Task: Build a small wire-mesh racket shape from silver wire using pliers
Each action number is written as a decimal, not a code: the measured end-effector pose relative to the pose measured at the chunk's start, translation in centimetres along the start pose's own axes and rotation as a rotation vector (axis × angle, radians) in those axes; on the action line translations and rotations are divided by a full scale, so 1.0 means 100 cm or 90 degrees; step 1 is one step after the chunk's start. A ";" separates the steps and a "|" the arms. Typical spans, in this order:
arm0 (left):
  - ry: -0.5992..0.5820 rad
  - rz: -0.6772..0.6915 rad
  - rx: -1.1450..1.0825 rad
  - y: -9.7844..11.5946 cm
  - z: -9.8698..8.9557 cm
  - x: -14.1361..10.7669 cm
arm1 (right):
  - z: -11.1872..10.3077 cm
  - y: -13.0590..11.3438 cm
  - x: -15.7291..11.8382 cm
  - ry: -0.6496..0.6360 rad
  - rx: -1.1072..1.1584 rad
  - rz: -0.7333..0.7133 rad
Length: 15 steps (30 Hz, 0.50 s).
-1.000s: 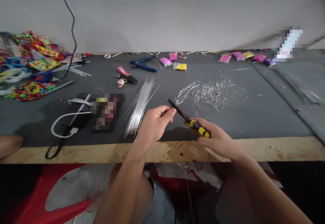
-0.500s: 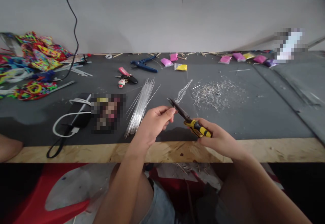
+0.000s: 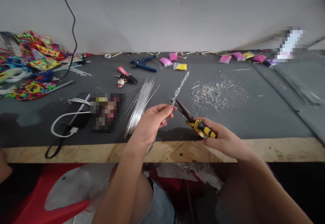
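Observation:
In the head view, my left hand point(image 3: 160, 117) pinches a twisted strand of silvery wire point(image 3: 180, 88) between thumb and fingers. The strand rises from the fingertips and slants away over the table; a further bit of it hangs below the wrist. My right hand point(image 3: 223, 136) is wrapped round the yellow and black handles of long-nose pliers point(image 3: 187, 111). Their jaws are parted, with the tips at the strand just above my left fingertips; whether they touch it I cannot tell. Left of my hands lies a bundle of straight metal wires point(image 3: 140, 107).
Small clipped wire bits point(image 3: 219, 93) lie scattered at right. Behind are a blue tool point(image 3: 143, 64), keys point(image 3: 127, 78) and coloured packets point(image 3: 180, 67). A white cable point(image 3: 54, 122) and a colourful heap point(image 3: 45, 53) are at left. Another person's arm point(image 3: 3, 166) shows at the left edge.
The pliers' jaws have parted and shifted slightly right and down. The wire strand now stands out longer above my left fingertips. The other person's arm has drawn back at the left.

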<state>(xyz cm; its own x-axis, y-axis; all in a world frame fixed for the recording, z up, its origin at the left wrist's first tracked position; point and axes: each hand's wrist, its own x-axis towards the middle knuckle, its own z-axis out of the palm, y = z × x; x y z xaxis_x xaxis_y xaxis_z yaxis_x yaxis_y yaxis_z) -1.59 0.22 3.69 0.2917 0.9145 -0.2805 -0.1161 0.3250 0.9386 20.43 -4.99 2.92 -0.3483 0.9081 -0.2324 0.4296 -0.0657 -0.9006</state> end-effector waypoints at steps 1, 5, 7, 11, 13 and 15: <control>0.005 0.002 0.003 0.000 0.000 0.000 | -0.001 0.001 -0.001 0.005 -0.016 -0.007; 0.013 0.011 0.030 0.003 0.003 -0.002 | -0.003 0.003 -0.002 0.012 -0.046 -0.032; 0.019 0.012 0.045 0.005 0.005 -0.003 | -0.004 0.004 -0.002 0.007 -0.049 -0.037; 0.024 0.018 0.041 0.007 0.005 -0.005 | -0.006 0.005 -0.003 -0.022 -0.012 -0.022; 0.024 0.023 0.035 0.007 0.003 -0.005 | -0.006 0.005 -0.004 -0.031 -0.005 -0.019; 0.024 0.031 0.034 0.007 0.001 -0.004 | -0.005 0.004 -0.004 -0.040 -0.018 -0.023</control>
<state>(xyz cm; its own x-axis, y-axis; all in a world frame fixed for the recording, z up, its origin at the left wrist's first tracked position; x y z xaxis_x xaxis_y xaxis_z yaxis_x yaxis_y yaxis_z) -1.68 0.02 4.50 0.2505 0.9377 -0.2406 -0.0783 0.2673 0.9604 21.19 -5.19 2.87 -0.4148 0.8820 -0.2234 0.4388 -0.0212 -0.8984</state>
